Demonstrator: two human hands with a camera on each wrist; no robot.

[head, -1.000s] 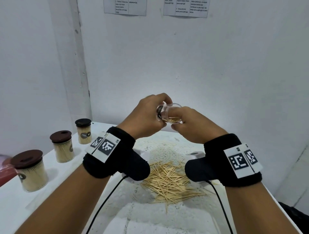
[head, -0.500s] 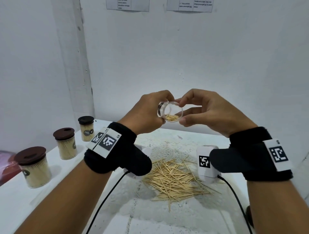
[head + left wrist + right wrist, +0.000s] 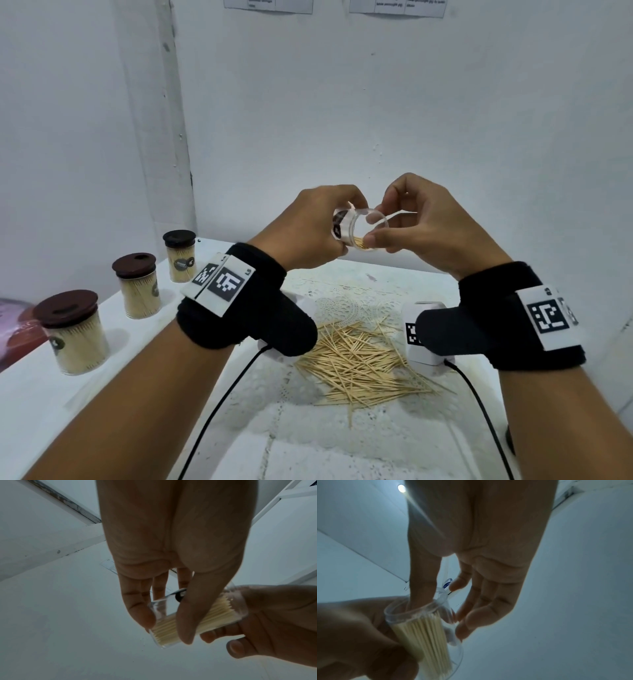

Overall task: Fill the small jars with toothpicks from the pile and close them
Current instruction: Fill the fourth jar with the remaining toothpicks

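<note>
Standing against a white wall, the white table (image 3: pixel 41 404) carries a lace-patterned mat (image 3: pixel 339 301) across its middle. Three closed jars sit in a row along the table's left side, each packed with toothpicks under a dark brown lid: the nearest jar (image 3: pixel 73 334), the middle jar (image 3: pixel 137 286) and the farthest jar (image 3: pixel 180 256). A loose pile of toothpicks (image 3: pixel 363 363) lies on the mat, below and between the two wrists.

Both hands are raised above the table, well clear of the pile. The left hand (image 3: pixel 308 229) grasps a small clear jar (image 3: pixel 356 228), lidless, its fingers and thumb curled round the barrel; the jar is tipped on its side with the open mouth facing the right hand. A bundle of toothpicks (image 3: pixel 197 616) lies along the lower inside wall of the jar. The right hand (image 3: pixel 431 226) is at the jar's mouth: its thumb (image 3: pixel 423 582) reaches inside the rim, and its curled fingers (image 3: pixel 481 616) close on the outside of the rim from the other side, so the hand pinches the rim.

Each wrist wears a black band bearing a white coded marker, with a black cable trailing down from each.
</note>
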